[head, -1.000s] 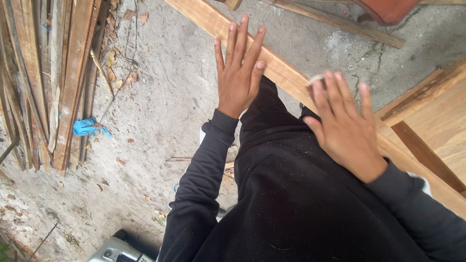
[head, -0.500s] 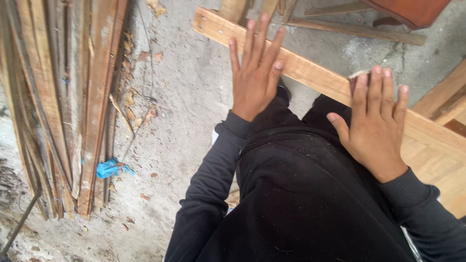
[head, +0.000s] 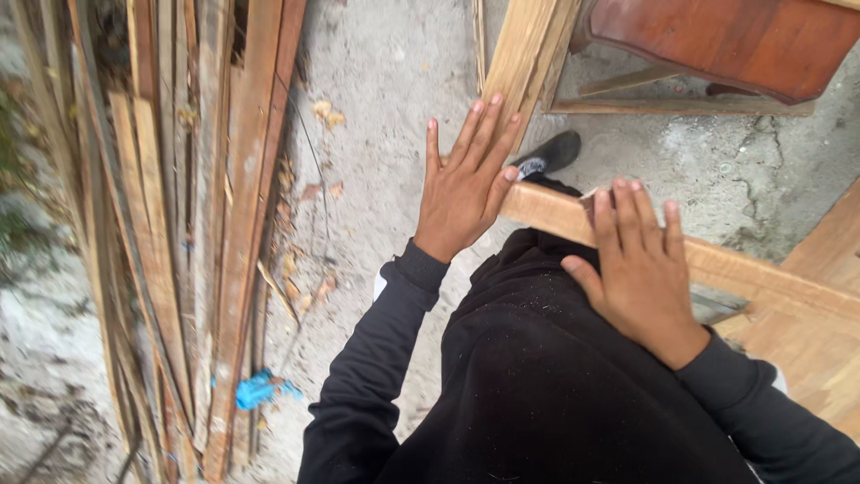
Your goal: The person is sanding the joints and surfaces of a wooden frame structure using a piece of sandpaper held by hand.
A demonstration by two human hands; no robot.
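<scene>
The head view shows two hands and one pale wooden plank [head: 717, 264] running from centre to the right edge. The left hand [head: 466, 193], fingers spread flat, rests at the plank's near end, while the right hand [head: 640, 278] lies open on top of it. One black shoe [head: 551, 154], one blue scrap [head: 260, 390] and a stack of slats [head: 179, 224] lie on the ground.

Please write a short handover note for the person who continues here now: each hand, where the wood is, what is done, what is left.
Left hand: open, flat at the end of the wooden plank.
Right hand: open, palm down on the same plank.
Plank: lies across in front of the body, gripped by neither hand.
Stack of wooden strips: on the ground to the left, untouched.
Done: both hands placed on the plank.
Left: grasping the plank.
</scene>
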